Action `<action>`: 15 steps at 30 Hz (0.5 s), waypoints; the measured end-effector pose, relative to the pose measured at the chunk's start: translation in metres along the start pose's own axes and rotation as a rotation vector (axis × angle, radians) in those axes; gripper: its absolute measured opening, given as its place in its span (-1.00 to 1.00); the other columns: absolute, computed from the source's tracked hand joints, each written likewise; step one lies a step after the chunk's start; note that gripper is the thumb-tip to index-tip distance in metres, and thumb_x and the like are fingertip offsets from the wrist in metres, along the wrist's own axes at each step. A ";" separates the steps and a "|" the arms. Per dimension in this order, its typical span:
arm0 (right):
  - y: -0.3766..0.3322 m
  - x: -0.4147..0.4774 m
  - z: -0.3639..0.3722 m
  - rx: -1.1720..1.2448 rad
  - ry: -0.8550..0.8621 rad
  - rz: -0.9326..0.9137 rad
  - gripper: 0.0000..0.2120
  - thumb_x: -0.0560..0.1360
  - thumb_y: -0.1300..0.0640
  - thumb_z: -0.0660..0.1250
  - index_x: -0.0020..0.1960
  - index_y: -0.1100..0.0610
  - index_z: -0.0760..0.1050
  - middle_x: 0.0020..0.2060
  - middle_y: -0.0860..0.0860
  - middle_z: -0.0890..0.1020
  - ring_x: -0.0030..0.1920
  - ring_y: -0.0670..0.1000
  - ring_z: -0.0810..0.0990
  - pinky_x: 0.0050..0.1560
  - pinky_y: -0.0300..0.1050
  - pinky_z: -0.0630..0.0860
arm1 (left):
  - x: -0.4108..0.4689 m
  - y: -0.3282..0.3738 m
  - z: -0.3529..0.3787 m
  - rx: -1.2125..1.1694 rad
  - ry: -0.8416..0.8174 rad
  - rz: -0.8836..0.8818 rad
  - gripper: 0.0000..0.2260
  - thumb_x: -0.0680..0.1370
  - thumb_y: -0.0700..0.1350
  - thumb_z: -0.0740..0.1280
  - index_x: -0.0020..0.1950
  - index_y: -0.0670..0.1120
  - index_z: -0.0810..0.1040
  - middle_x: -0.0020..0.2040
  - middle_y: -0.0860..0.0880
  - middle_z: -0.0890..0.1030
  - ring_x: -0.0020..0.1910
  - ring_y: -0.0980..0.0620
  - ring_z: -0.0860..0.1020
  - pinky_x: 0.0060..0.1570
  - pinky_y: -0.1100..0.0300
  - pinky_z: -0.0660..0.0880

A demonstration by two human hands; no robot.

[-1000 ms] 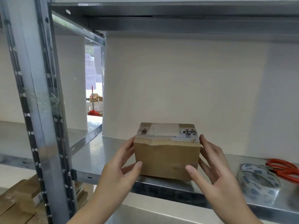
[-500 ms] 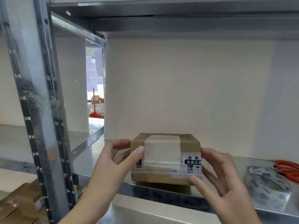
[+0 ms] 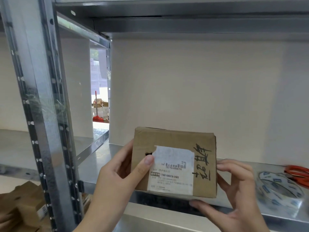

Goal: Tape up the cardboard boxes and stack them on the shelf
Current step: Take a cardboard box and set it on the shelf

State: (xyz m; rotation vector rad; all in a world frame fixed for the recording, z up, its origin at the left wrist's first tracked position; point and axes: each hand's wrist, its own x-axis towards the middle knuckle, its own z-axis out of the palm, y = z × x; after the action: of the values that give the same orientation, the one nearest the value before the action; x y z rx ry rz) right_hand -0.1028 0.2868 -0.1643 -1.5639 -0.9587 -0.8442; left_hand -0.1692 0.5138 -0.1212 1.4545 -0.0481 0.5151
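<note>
Orange scissors (image 3: 296, 168) at far right

Left hand (image 3: 123, 174), right hand (image 3: 237, 191), 2 bare wrists (image 3: 100, 206) (short nails (image 3: 148, 160))

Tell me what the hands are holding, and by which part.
Both hold the box: the left hand grips its left edge, thumb on the labelled face; the right hand grips its right edge, thumb under the bottom.

left hand (image 3: 120, 178) | forearm in from 7 o'clock; grips the box (image 3: 173, 141) at its 9 o'clock edge, thumb flat on the near face, fingers wrapped behind | right hand (image 3: 234, 190) | in from 5 o'clock; fingertips (image 3: 222, 166) curled on the 3 o'clock edge, thumb under the 5 o'clock corner | both bare
</note>
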 end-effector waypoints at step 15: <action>-0.015 0.027 0.001 -0.080 -0.103 0.645 -0.67 0.47 -0.22 0.26 0.19 -0.24 0.28 0.19 -0.14 0.43 0.10 -0.34 0.47 0.04 -0.42 0.48 | 0.038 -0.006 0.036 0.331 -0.121 -0.110 -0.62 0.67 0.11 0.11 0.50 0.25 0.28 0.28 0.28 0.47 0.21 0.26 0.47 0.12 0.35 0.37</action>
State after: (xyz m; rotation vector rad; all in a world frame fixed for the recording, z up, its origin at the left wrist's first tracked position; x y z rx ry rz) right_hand -0.1049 0.2937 -0.1337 -1.8472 -0.4365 -0.3501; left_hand -0.1232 0.4906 -0.1091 1.8006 0.0224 0.3553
